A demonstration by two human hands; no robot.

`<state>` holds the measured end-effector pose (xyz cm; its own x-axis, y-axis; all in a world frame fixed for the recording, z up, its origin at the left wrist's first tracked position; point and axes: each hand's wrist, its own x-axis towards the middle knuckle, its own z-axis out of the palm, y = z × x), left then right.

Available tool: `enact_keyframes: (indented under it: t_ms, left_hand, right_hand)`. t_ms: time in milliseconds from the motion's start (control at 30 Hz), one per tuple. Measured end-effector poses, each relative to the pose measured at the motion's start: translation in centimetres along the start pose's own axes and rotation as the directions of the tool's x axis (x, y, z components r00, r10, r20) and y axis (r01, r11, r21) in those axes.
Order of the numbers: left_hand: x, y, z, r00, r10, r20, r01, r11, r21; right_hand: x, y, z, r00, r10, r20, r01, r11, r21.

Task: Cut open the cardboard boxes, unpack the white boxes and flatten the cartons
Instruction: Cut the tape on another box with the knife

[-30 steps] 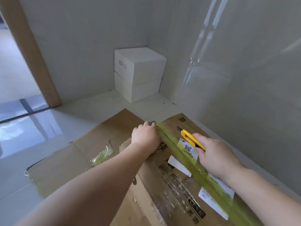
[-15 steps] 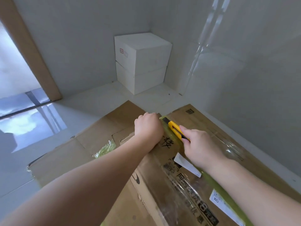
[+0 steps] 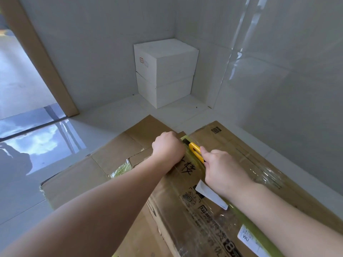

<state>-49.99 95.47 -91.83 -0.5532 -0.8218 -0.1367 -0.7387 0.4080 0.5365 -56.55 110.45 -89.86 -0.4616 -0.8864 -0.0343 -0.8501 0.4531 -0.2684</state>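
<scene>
A sealed brown cardboard box (image 3: 246, 164) fills the lower right, its top seam covered by green-yellow tape. My right hand (image 3: 222, 171) grips a yellow utility knife (image 3: 194, 150) whose black tip lies on the tape near the box's far edge. My left hand (image 3: 168, 147) rests curled on the far left part of the box top, just left of the knife. Two white boxes (image 3: 167, 71) stand stacked in the room's corner.
A flattened carton (image 3: 104, 169) with a scrap of green tape lies on the pale tiled floor left of the box. A wooden door frame (image 3: 40, 58) stands at the left. Tiled walls close in behind and on the right.
My right hand has slid the knife along the taped seam away from me, up to the box's far edge. My left hand has stayed on the box top.
</scene>
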Motion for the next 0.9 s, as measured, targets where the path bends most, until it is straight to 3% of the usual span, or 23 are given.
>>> enact_keyframes:
  t_ms: [467,633,900]
  left_hand:
    - [-1.2,-0.1,-0.1,0.988,0.033,-0.152,-0.055,0.989,-0.139]
    - [-1.5,0.0,-0.3,0.988,0.045,-0.147,-0.063,0.991,-0.119]
    - [-2.0,0.5,-0.5,0.988,0.065,-0.139,-0.084,0.987,-0.139]
  right_hand:
    - [0.9,-0.3,0.5,0.994,-0.041,-0.104,0.044,0.999,0.032]
    - [1.0,-0.7,-0.7,0.999,-0.040,-0.021,0.040,0.999,0.016]
    - [-0.9,-0.4,-2.4,0.998,-0.059,-0.008,0.058,0.996,-0.075]
